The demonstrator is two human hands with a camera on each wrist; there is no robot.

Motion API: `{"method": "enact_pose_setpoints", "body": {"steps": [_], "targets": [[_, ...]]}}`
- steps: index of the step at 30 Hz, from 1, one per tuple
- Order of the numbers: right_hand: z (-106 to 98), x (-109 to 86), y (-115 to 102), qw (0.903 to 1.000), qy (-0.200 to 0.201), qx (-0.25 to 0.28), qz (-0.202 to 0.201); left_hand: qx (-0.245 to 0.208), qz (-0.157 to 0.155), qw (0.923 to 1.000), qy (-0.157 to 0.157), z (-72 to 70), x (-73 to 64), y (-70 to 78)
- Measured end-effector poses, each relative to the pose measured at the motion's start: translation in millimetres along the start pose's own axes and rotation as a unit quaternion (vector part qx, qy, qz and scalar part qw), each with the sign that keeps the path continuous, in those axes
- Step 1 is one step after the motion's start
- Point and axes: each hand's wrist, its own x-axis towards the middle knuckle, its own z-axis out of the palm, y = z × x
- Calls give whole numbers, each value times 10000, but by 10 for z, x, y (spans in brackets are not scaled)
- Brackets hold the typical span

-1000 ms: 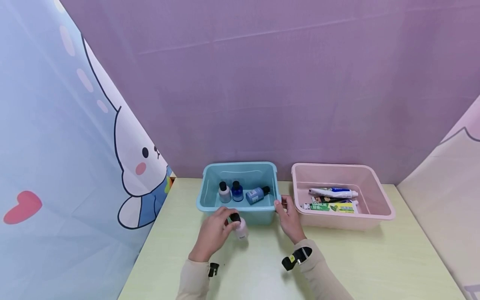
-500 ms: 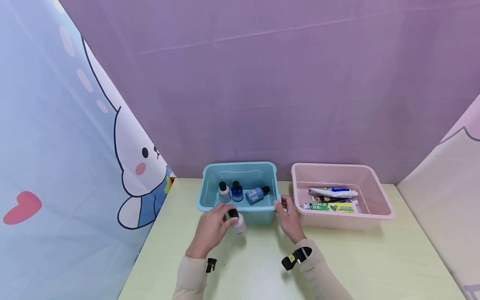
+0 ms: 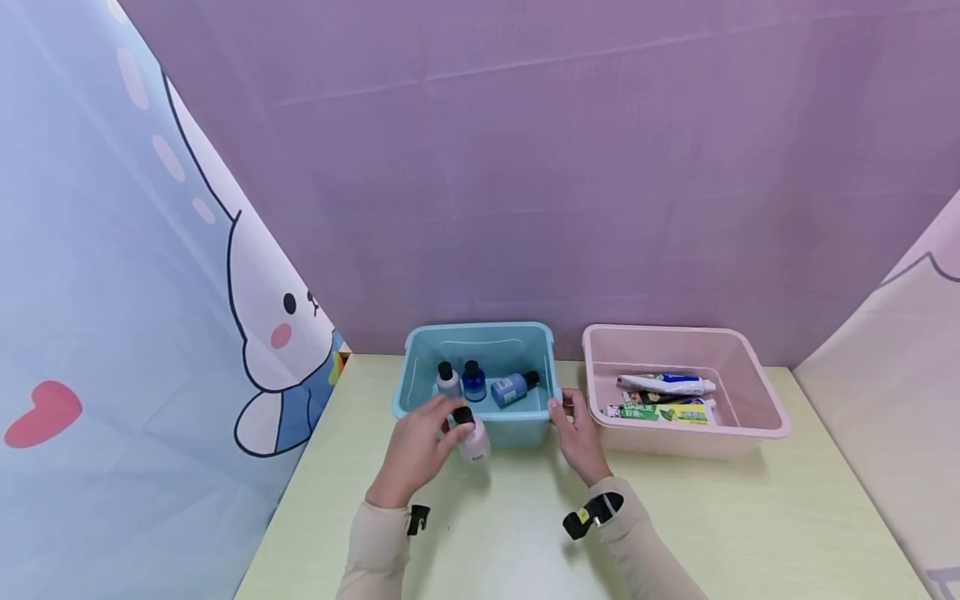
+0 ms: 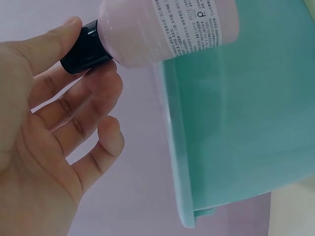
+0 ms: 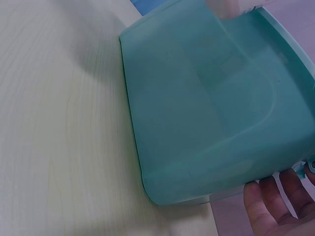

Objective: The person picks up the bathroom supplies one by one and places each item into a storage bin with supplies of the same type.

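By its black cap (image 4: 87, 48), my left hand (image 3: 412, 448) pinches a pale pink bottle (image 3: 475, 444) between thumb and fingers. The bottle hangs tilted in front of the teal bin's (image 3: 517, 429) near wall, its cap overlapping the rim in the head view. Printed text covers the label (image 4: 189, 24). My right hand (image 3: 580, 437) grips the bin's near right corner, thumb at the rim and fingers (image 5: 261, 206) along the side. Inside the bin a whitish bottle (image 3: 448, 383) and a dark blue bottle (image 3: 474, 385) stand upright, while a lighter blue bottle (image 3: 512, 390) lies on its side.
Right of the teal bin stands a pink bin (image 3: 750, 408) holding several toothpaste tubes (image 3: 663, 412). Both stand on a pale wooden table (image 3: 517, 542) against a purple cloth backdrop (image 3: 525, 183). A printed cloth (image 3: 150, 292) hangs on the left side.
My left hand has moved slightly up and to the left with the pink bottle, bringing it a little higher against the teal bin's front. The right hand has stayed in place.
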Motion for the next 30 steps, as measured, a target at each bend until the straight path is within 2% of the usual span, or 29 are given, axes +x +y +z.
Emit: {"method": "enact_pose_setpoints", "body": {"steps": [19,27,30], "targets": [[-11,23,33,10000,-28,-26,4,-79,255,9994,218,-203,114,35],[-6,8,5,9999,4,-100,23,16,223,9993,300,-282,155,58],[2,57,79,10000,7,-47,61,28,237,9992,322,-305,177,59]]}}
